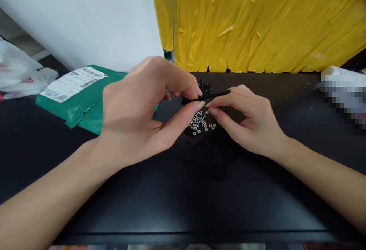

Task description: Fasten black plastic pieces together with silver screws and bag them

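Over the black table (pixel 177 200), my left hand (pixel 151 105) has its thumb and index finger pinched together; whatever lies between the tips is too small to make out. Close to its right, my right hand (pixel 248 120) also has thumb and index fingertips nearly together, with any small item there unclear. Below and between the fingertips lies a small pile of silver screws (pixel 197 119), with several small nuts (pixel 211 126) at its right and front side. Behind the pile are black parts (pixel 206 87), partly hidden by my fingers.
A green mailing bag (pixel 74 109) with a white label lies at the left, partly behind my left hand. A white plastic bag (pixel 25 71) is at the far left. Yellow sheeting (pixel 257 21) hangs at the back, and a pale, partly pixelated object (pixel 347 90) sits at the right.
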`<action>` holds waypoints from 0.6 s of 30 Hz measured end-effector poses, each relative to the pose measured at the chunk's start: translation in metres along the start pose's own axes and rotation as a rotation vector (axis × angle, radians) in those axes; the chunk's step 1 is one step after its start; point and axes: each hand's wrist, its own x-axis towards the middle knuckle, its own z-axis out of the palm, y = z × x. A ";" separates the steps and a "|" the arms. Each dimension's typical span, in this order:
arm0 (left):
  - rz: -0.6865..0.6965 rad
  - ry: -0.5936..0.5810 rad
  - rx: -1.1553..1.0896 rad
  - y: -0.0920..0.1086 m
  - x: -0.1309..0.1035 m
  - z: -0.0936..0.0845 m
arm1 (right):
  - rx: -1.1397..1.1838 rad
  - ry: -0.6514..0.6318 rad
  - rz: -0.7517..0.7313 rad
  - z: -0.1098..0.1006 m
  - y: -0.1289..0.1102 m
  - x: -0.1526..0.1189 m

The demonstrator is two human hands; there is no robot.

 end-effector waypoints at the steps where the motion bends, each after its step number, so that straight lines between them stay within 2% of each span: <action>1: 0.072 0.028 0.000 -0.003 0.000 0.001 | 0.000 -0.007 0.005 -0.001 0.000 0.000; 3: 0.148 0.030 0.029 -0.007 0.000 0.002 | -0.002 -0.015 0.014 -0.001 0.000 0.000; 7: 0.087 -0.067 0.212 -0.011 0.003 0.001 | -0.006 -0.042 0.023 -0.002 0.000 -0.001; 11: -0.006 0.020 0.298 -0.013 0.004 -0.002 | -0.001 -0.038 0.022 -0.002 -0.001 -0.001; 18: -0.063 0.039 0.329 -0.015 0.006 -0.005 | -0.009 -0.043 0.023 -0.003 -0.003 0.001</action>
